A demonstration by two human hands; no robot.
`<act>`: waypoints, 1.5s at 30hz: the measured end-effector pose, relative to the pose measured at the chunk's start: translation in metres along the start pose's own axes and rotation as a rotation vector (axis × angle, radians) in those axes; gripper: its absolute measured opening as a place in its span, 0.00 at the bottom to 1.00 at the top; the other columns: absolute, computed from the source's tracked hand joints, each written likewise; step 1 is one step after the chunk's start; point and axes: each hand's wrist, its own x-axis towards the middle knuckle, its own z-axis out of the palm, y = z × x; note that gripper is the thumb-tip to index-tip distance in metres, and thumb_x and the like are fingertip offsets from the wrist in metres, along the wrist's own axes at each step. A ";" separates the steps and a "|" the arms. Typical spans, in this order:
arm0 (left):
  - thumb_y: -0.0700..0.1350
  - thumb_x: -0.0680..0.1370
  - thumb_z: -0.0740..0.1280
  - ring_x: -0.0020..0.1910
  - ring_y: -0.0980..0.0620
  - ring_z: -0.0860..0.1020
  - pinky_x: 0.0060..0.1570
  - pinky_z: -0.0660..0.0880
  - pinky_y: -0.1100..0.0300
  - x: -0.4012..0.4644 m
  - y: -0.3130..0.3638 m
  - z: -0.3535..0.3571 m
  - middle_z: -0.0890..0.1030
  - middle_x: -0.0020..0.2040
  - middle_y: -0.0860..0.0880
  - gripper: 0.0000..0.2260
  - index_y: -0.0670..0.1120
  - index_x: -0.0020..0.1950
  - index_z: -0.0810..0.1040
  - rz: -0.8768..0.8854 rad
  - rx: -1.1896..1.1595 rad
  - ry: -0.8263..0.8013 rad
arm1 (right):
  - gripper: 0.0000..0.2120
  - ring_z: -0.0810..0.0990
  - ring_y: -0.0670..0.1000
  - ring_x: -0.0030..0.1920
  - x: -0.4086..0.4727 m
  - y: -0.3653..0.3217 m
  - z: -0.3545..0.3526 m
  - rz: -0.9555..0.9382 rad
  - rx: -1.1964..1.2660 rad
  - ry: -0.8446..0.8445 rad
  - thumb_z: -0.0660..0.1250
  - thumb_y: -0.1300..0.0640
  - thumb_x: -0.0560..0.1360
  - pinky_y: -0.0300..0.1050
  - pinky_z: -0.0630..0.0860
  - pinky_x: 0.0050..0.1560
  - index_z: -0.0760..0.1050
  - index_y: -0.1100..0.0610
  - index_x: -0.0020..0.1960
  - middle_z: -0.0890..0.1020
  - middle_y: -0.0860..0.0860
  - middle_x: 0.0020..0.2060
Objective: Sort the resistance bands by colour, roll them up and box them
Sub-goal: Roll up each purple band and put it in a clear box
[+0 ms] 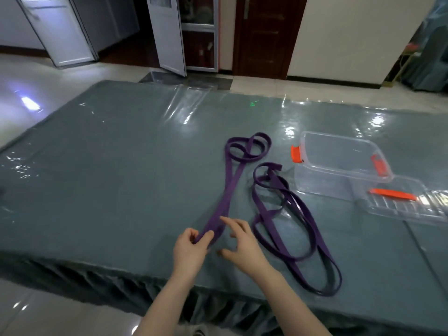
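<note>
Near the front edge of the counter (121, 166), the person is pinching the near end of a purple band (219, 204) in the left hand (191, 248), thumb and fingers closed on the flat strap where it is folding over. The right hand (242, 243) is hovering just beside it, fingers spread and loosely curled, holding nothing, with one fingertip touching or almost touching the strap. It looks as though the rolling step is just starting: the band is lying stretched away from the person as a doubled strip, its far end curling into a couple of loose loops. The next move probably calls for the right hand to steady the strap while the left is turning the end over on itself, keeping the two layers lined up so the roll is staying even. To the right, a second purple band (291, 226) is sprawling in long tangled loops, darker in places, and it is not yet rolled. Beyond that, a clear plastic box (339, 151) with orange clips is sitting open and empty, its clear lid (407, 204) lying flat just beside it. The bands are looking flat, matte and rubbery, while the grey cloth is sitting under a glossy, wrinkled plastic sheet that is catching the light.
</note>
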 end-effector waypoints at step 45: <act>0.31 0.72 0.71 0.31 0.58 0.79 0.35 0.72 0.70 -0.012 0.109 -0.020 0.83 0.31 0.51 0.08 0.44 0.43 0.80 0.309 -0.152 -0.420 | 0.10 0.83 0.50 0.44 -0.018 -0.085 -0.057 -0.090 0.429 0.454 0.72 0.59 0.74 0.51 0.82 0.43 0.81 0.43 0.46 0.82 0.45 0.44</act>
